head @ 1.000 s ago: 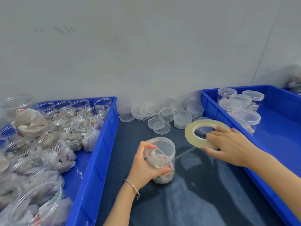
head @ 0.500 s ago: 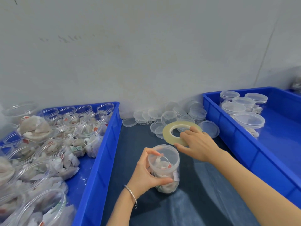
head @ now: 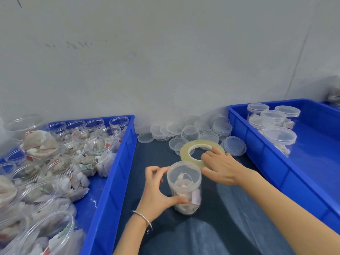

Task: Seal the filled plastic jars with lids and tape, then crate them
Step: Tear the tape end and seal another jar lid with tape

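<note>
Jar (head: 184, 188) (label unreadable) in left hand (head: 157, 190); right hand (head: 219, 167) grips tape (head: 191, 150).

Jar (head: 184, 184) standing mid-table (head: 211, 236) between two crates: open jars (head: 95, 144) in left crate (head: 110, 181), lidded jars (head: 279, 133) in right crate (head: 266, 162); lids (head: 191, 129) along back edge.

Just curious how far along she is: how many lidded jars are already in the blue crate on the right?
5, clustered at the far-left end of the right crate: and, nearest. More may hide behind them.

Dark table (head: 150, 157): jar (head: 184, 188), lids (head: 191, 131), crates (head: 117, 173).
</note>
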